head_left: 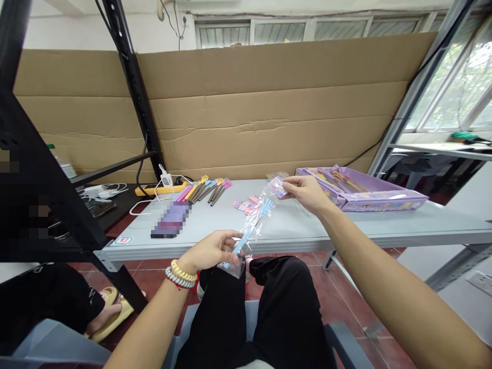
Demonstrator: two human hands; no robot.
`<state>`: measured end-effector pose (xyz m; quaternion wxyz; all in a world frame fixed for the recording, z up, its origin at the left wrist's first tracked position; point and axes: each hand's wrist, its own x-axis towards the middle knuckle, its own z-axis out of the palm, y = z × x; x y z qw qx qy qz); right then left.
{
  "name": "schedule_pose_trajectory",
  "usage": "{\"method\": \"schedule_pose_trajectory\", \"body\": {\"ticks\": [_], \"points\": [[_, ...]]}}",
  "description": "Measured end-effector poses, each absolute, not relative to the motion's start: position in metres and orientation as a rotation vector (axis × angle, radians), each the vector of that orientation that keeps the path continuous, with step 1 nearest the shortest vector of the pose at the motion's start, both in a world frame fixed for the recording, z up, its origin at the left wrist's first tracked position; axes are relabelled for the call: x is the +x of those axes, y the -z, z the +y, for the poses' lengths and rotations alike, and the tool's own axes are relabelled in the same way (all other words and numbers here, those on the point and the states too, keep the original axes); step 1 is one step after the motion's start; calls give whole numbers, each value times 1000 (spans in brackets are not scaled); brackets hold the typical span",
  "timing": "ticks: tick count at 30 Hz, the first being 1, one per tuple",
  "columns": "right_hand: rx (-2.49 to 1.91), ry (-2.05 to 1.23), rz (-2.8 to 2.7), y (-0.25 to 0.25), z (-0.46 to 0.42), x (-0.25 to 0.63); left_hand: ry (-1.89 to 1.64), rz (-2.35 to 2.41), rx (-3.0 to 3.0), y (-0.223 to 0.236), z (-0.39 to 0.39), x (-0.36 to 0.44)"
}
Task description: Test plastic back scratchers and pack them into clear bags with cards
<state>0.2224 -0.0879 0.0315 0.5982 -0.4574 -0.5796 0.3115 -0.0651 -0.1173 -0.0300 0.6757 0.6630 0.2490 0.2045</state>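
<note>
A light blue back scratcher (246,237) with a small hand-shaped head lies inside a clear plastic bag (255,221), slanting up to the right above the table's front edge. My left hand (213,250) pinches its handle end through the bag. Between the thumb and fingers of my right hand (303,190) is a small purple-pink printed card (277,187), at the upper end of the bag. Whether the card sits inside the film or in front of it I cannot tell. Behind the bag, several similar cards (248,204) lie on the table.
On the grey table (207,230), several back scratchers (207,188) with coloured heads lie in a row beside a pixelated phone-like object (171,219). A purple box (384,202) stands at the right. Cardboard (269,113) walls the back; a black post (130,77) rises left. Someone's foot (111,312) shows lower left.
</note>
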Motion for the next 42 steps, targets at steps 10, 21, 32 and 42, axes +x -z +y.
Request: {"method": "schedule_pose_trajectory", "body": {"ticks": [10, 21, 32, 42], "points": [[-1017, -888, -1189, -28, -91, 230, -432, 583, 1524, 38, -113, -67], [-1172, -785, -1339, -28, -91, 221, -443, 552, 1491, 31, -117, -64], [-1158, -546, -1321, -22, -97, 216, -405, 525, 1548, 25, -120, -58], [-1175, -271, -1049, 5, -120, 207, -619, 501, 1388, 22, -119, -34]]}}
